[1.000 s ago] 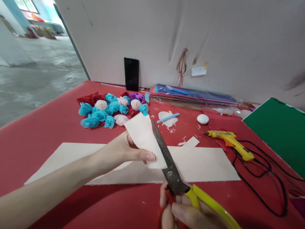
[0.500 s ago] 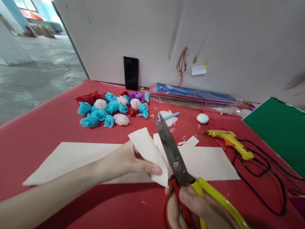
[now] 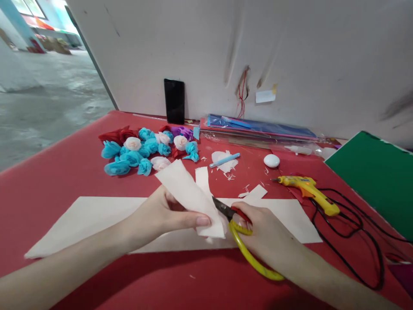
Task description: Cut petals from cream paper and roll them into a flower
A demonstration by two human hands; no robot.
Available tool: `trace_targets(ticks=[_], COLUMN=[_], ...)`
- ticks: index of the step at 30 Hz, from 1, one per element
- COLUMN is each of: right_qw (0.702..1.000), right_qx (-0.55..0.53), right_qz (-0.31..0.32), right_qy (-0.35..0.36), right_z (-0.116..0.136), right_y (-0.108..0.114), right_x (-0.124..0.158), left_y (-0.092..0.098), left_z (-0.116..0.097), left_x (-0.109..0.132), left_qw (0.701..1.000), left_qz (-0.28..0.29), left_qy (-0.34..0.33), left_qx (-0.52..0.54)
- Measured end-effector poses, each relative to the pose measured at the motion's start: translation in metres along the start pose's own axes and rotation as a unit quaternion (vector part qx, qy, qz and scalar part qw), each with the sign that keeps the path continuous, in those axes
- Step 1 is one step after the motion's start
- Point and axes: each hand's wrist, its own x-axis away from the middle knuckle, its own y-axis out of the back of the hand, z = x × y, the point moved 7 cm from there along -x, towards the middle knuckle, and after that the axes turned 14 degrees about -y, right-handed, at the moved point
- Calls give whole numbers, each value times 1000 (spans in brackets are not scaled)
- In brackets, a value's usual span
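My left hand (image 3: 167, 215) pinches a folded piece of pale pink paper (image 3: 190, 198) between thumb and fingers, lifted above the table. My right hand (image 3: 267, 234) grips scissors (image 3: 240, 234) with yellow and red handles. Their dark blades point left and disappear behind the held paper's lower edge. Under both hands a large pale pink sheet (image 3: 97, 217) lies flat on the red table (image 3: 48, 172).
Several blue, pink, red and purple paper roses (image 3: 145, 148) are heaped at the back left. A yellow glue gun (image 3: 309, 191) with a black cord (image 3: 358, 241) lies at the right. Coloured sheets in plastic (image 3: 261, 129), a black phone (image 3: 174, 101) and a green board (image 3: 377, 176) line the back.
The scissors swung from pointing upward to pointing left, and their blades went behind the held paper. My right hand rose from the bottom edge towards the centre. A strip now stands apart behind the paper.
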Motion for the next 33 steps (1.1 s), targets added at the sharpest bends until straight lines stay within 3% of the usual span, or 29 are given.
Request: trace_targets(ticks=[3, 7, 10, 11, 13, 15, 16, 19, 24, 27, 28, 31, 33], right_qw=[999, 984, 979, 979, 964, 915, 890, 851, 843, 859, 885, 958, 962], right_qx=[45, 111, 5, -65, -219, -341, -384, -453, -458, -455, -425, -252, -64], right_qz=[3, -28, -74, -52, 74, 204, 239, 250, 281, 227, 177, -41, -176], right_qy=[31, 134, 192, 186, 133, 73, 64, 88, 27, 55, 67, 128, 200], right_z=[6, 23, 32, 32, 27, 25, 26, 30, 27, 25, 22, 12, 13], right_y=[-4, 0, 17, 19, 11, -2, -6, -6, -15, 4, 16, 61, 82], right_x=[7, 19, 29, 30, 28, 30, 31, 32, 34, 30, 26, 13, 8], left_y=[-2, -2, -4, -5, -9, -15, -17, -21, -23, -20, -19, -19, -19], left_z=[3, 9, 18, 21, 25, 30, 32, 38, 42, 43, 42, 38, 36], left_x=[-2, -4, -2, -1, 0, 1, 2, 4, 5, 5, 6, 6, 6], left_qw=[1000, 1000, 998, 997, 996, 994, 992, 989, 987, 989, 989, 989, 989], left_qz=[3, 1, 15, 18, 28, 42, 45, 41, 50, 41, 37, 36, 35], left_qy=[2, 28, 62, 71, 81, 87, 91, 110, 118, 134, 140, 141, 143], left_qx=[-7, 0, 8, 11, 28, 60, 74, 94, 92, 43, 24, -13, -17])
